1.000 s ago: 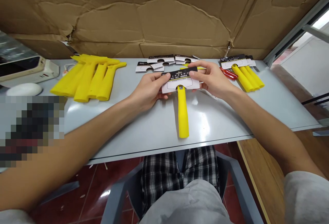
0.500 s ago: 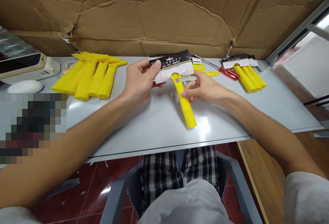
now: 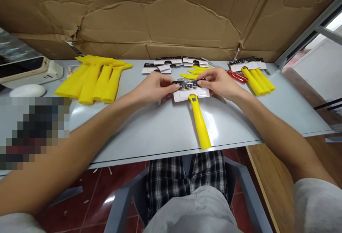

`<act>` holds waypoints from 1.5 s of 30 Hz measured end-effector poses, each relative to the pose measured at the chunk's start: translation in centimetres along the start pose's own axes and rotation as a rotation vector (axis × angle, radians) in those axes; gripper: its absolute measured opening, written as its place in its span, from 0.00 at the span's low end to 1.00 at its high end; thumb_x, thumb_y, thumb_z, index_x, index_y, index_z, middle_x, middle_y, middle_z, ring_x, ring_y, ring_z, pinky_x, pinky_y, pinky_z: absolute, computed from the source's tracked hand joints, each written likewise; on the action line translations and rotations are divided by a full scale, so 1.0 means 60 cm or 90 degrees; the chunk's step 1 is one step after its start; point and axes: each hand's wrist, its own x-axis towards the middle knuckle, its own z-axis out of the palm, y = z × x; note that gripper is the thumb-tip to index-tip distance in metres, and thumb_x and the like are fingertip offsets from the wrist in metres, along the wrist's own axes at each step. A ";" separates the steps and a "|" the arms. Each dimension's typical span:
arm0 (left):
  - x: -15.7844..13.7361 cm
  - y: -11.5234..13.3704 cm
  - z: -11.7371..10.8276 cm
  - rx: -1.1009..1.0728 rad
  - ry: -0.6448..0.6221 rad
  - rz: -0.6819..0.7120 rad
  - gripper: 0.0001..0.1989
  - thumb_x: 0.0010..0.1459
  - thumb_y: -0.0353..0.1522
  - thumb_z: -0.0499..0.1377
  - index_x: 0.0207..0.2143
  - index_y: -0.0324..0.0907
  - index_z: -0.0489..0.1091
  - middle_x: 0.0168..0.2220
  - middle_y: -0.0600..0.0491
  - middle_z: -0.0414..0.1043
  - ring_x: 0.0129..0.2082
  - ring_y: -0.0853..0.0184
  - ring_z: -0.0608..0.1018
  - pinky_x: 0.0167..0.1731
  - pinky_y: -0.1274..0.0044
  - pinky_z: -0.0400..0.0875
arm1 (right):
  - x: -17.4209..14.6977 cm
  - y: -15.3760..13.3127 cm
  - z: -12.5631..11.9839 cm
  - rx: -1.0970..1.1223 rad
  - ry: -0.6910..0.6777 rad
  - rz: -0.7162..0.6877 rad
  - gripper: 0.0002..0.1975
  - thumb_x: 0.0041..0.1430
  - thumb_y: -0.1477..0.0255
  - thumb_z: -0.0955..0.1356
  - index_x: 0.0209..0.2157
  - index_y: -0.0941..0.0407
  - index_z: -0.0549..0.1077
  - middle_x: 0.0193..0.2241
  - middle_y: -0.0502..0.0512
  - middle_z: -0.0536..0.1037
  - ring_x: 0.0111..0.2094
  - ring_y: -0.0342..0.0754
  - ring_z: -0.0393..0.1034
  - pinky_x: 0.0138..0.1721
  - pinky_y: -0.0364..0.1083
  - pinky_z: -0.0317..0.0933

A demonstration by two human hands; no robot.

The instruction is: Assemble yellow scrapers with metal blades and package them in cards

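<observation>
A yellow-handled scraper (image 3: 201,126) points toward me, a black-and-white folded card (image 3: 191,92) covering its head. My left hand (image 3: 157,87) pinches the card's left end between thumb and fingers. At the other end, my right hand (image 3: 219,84) has its thumb on the card's top edge, fingers behind. The handle reaches down close to the table's front edge, with neither hand on it. Just beyond my hands lie yellow plastic pieces (image 3: 199,71) and several folded cards (image 3: 167,61). The blade under the card is hidden.
Yellow scraper handles (image 3: 87,83) are piled on the table (image 3: 144,133) at the left, near a white mouse (image 3: 28,90). Carded scrapers (image 3: 259,81) lie at the right beside a red-handled screwdriver (image 3: 237,76). A cardboard sheet (image 3: 171,19) stands along the back.
The scraper has come down and slightly right, toward the table. My right hand has left the handle and now grips the card's right end. Cards behind it have come into view.
</observation>
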 end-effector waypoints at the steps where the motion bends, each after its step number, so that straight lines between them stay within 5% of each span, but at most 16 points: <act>1: 0.000 0.001 -0.002 0.039 0.004 0.010 0.20 0.63 0.43 0.68 0.23 0.43 0.71 0.20 0.55 0.69 0.21 0.70 0.68 0.22 0.75 0.60 | 0.002 0.004 -0.002 -0.035 -0.008 -0.009 0.08 0.65 0.68 0.77 0.42 0.56 0.82 0.25 0.52 0.75 0.25 0.43 0.64 0.24 0.45 0.58; 7: 0.008 -0.014 0.003 0.139 0.021 0.044 0.19 0.63 0.45 0.65 0.24 0.45 0.71 0.20 0.56 0.68 0.22 0.68 0.66 0.24 0.74 0.57 | 0.010 0.017 -0.005 -0.223 0.022 -0.098 0.07 0.64 0.68 0.75 0.40 0.57 0.85 0.34 0.58 0.82 0.32 0.47 0.68 0.41 0.52 0.69; 11: 0.016 -0.034 0.006 0.198 0.065 0.070 0.14 0.61 0.45 0.65 0.39 0.46 0.83 0.25 0.54 0.76 0.25 0.64 0.72 0.29 0.72 0.64 | 0.014 0.023 -0.005 -0.369 0.032 -0.142 0.06 0.64 0.71 0.73 0.36 0.57 0.84 0.35 0.58 0.84 0.34 0.49 0.70 0.55 0.58 0.67; 14: 0.016 -0.040 0.007 0.254 0.088 0.092 0.17 0.62 0.44 0.66 0.48 0.47 0.85 0.29 0.52 0.80 0.28 0.60 0.77 0.35 0.70 0.69 | 0.012 0.024 -0.003 -0.395 0.032 -0.182 0.09 0.67 0.69 0.70 0.36 0.57 0.83 0.35 0.58 0.83 0.34 0.48 0.69 0.52 0.55 0.65; 24: 0.017 -0.041 -0.003 0.301 0.130 0.085 0.15 0.65 0.44 0.65 0.47 0.47 0.85 0.37 0.50 0.86 0.29 0.59 0.81 0.43 0.66 0.75 | -0.004 -0.004 -0.017 -0.430 -0.031 -0.259 0.19 0.74 0.60 0.67 0.33 0.57 0.79 0.30 0.57 0.80 0.33 0.48 0.65 0.46 0.51 0.59; 28: 0.014 -0.042 0.000 0.316 0.117 0.123 0.13 0.65 0.42 0.64 0.44 0.47 0.85 0.34 0.51 0.85 0.30 0.59 0.81 0.41 0.68 0.73 | -0.009 -0.009 -0.025 -0.410 -0.134 -0.247 0.16 0.71 0.57 0.72 0.40 0.57 0.84 0.34 0.56 0.81 0.34 0.47 0.66 0.45 0.49 0.58; 32: 0.013 -0.044 0.006 0.331 0.094 0.128 0.11 0.64 0.41 0.63 0.39 0.48 0.86 0.31 0.52 0.84 0.30 0.60 0.81 0.39 0.69 0.72 | -0.011 -0.002 -0.027 -0.443 -0.212 -0.281 0.28 0.57 0.53 0.82 0.53 0.54 0.84 0.46 0.58 0.80 0.41 0.49 0.68 0.45 0.47 0.58; 37: 0.015 -0.043 0.005 0.316 0.109 0.128 0.15 0.67 0.44 0.62 0.42 0.47 0.86 0.34 0.50 0.84 0.30 0.59 0.81 0.42 0.67 0.74 | -0.001 0.015 -0.023 -0.485 -0.194 -0.280 0.22 0.65 0.60 0.79 0.57 0.54 0.84 0.49 0.59 0.77 0.44 0.49 0.68 0.47 0.47 0.57; 40: 0.014 -0.043 0.002 0.310 0.120 0.207 0.20 0.66 0.48 0.66 0.49 0.46 0.86 0.50 0.44 0.83 0.45 0.53 0.84 0.52 0.62 0.77 | 0.004 0.021 -0.020 -0.486 -0.171 -0.284 0.23 0.66 0.59 0.78 0.57 0.55 0.84 0.47 0.59 0.77 0.43 0.49 0.68 0.47 0.47 0.56; 43: 0.012 -0.046 0.002 0.326 0.075 0.321 0.23 0.65 0.48 0.69 0.55 0.45 0.85 0.67 0.39 0.74 0.66 0.46 0.77 0.68 0.56 0.70 | 0.000 0.018 -0.016 -0.480 -0.138 -0.305 0.21 0.66 0.59 0.77 0.55 0.55 0.84 0.48 0.60 0.78 0.43 0.50 0.68 0.46 0.47 0.56; 45: 0.012 -0.051 0.004 0.329 0.007 0.344 0.21 0.70 0.46 0.65 0.57 0.45 0.84 0.68 0.39 0.75 0.68 0.47 0.77 0.70 0.56 0.69 | -0.010 0.009 -0.010 -0.455 -0.139 -0.339 0.19 0.68 0.58 0.75 0.53 0.55 0.85 0.47 0.60 0.79 0.42 0.49 0.69 0.45 0.47 0.56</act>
